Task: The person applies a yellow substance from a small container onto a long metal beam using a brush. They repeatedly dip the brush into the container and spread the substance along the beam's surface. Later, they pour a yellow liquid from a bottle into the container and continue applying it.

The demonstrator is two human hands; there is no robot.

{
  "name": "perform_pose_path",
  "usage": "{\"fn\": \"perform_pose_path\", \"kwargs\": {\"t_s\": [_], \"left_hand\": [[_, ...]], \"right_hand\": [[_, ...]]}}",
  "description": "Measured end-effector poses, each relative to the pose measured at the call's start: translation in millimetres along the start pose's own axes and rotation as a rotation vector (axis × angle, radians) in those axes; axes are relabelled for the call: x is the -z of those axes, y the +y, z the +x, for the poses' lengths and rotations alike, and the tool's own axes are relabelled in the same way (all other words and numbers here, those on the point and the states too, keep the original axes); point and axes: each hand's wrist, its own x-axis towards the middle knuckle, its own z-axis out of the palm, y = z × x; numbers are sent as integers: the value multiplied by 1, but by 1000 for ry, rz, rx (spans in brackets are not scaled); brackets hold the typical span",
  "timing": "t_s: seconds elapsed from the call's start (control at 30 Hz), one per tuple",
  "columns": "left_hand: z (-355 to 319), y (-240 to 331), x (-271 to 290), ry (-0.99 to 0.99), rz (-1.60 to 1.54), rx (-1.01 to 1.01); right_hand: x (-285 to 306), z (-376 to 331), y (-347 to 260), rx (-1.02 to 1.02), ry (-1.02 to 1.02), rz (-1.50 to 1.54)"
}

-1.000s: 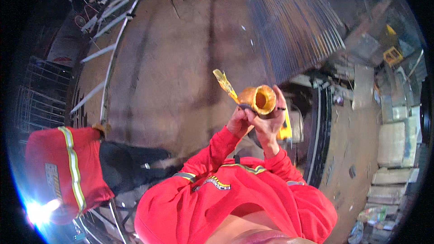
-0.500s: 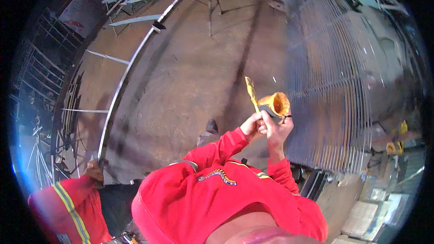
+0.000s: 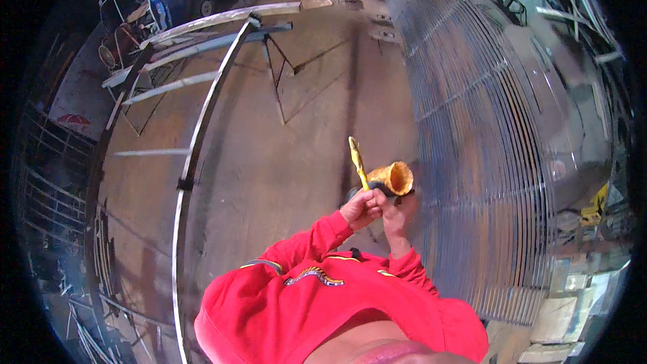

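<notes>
Gripping a yellow strip (image 3: 356, 162), the left hand (image 3: 360, 209) is closed around its lower end. Right hand (image 3: 395, 210) is closed on an orange-yellow cone-shaped piece (image 3: 393, 178), both hands touching above the concrete floor (image 3: 283, 162).

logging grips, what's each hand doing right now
Left hand: closed on the yellow strip.
Right hand: closed around the orange-yellow roll.

A bare concrete floor (image 3: 303, 155), stained and dusty, carries everything. On it lie a long curved metal rail (image 3: 195, 155), a thin triangular rod frame (image 3: 296, 74) and a large ribbed wire grille (image 3: 485, 148).
</notes>
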Motion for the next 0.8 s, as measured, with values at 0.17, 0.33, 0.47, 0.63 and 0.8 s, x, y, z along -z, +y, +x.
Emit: {"fn": "perform_pose_path", "kwargs": {"t_s": [0.17, 0.33, 0.47, 0.63, 0.8], "left_hand": [[144, 129, 5, -15, 92, 22], [281, 266, 7, 3, 228, -70], [380, 358, 41, 302, 134, -128], [535, 494, 187, 686, 393, 7], [698, 672, 188, 789, 556, 27]], "right_hand": [[-30, 191, 59, -11, -74, 3], [-82, 379, 72, -23, -131, -93], [-131, 539, 117, 67, -99, -70], [-183, 748, 203, 81, 68, -24], [-222, 912, 220, 15, 169, -155]]}}
